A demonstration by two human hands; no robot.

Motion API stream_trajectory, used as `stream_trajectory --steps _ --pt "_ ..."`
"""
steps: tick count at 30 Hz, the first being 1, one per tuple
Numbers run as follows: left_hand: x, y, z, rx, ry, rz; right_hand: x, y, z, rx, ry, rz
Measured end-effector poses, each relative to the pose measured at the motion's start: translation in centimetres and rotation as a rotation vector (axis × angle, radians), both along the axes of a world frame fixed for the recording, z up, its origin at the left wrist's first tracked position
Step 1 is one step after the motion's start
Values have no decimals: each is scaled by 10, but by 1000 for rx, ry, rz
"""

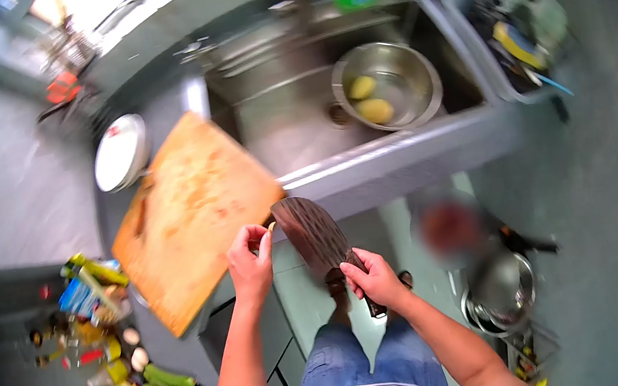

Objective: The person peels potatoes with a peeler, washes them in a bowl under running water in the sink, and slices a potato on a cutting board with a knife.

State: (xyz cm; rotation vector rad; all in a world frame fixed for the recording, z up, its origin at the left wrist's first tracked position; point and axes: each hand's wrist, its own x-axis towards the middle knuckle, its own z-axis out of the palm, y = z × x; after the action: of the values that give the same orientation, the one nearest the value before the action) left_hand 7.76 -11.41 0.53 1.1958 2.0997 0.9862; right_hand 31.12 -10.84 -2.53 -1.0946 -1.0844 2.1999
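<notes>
My right hand (374, 274) is closed round the handle of a cleaver (307, 230), whose broad, dark-streaked blade points up and to the left. My left hand (251, 256) is pinched on a small pale yellow piece (272, 226) beside the blade's tip; its kind is too small to tell. Both hands are in front of the counter edge, by the corner of a wooden cutting board (200, 203). Wet marks and faint residue show on the board, and a dark, narrow tool (142, 213) lies at its left side.
In the sink (274, 129), a metal bowl (422, 84) holds two peeled potatoes (375, 111). White bowls (121, 152) stand behind the board. Bottles (114, 373), eggs (139, 358) and green vegetables (170, 385) sit at left. A rack of utensils (517, 43) and metal pots (503, 291) are at right.
</notes>
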Motion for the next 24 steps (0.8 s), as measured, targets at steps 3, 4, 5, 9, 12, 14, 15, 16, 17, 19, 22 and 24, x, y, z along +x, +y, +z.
stream_trajectory --steps 3,4,5,9,12,14,15,16,17,19,22,24 --pt "86 7 -44 -33 -428 -186 74 -32 -13 -68 -69 -310" --pt "120 7 -65 -73 -485 -243 100 -43 -21 -146 -55 -411" --pt "153 8 -83 -113 -536 -296 125 -52 -23 -83 -131 -448" --pt "268 16 -131 -344 -630 -310 209 -78 -27 -134 -171 -696" --pt "327 24 -181 -470 -675 -285 262 -97 -47 -30 -351 -809" --pt "359 30 -195 -612 -769 -237 290 -105 -59 -73 -421 -866" --pt "373 32 -203 -682 -814 -211 302 -106 -62 -105 -436 -907" --pt "384 33 -211 -711 -740 -262 312 -106 -65 -115 -429 -941" --pt "391 35 -217 -717 -694 -299 320 -108 -68 -118 -427 -956" --pt "401 40 -221 -725 -602 -366 334 -109 -71 -124 -420 -980" --pt "407 47 -209 -562 -522 -422 343 -105 -63 -87 -401 -994" --pt "405 53 -177 -509 -591 -465 346 -95 -53 -44 -374 -983"
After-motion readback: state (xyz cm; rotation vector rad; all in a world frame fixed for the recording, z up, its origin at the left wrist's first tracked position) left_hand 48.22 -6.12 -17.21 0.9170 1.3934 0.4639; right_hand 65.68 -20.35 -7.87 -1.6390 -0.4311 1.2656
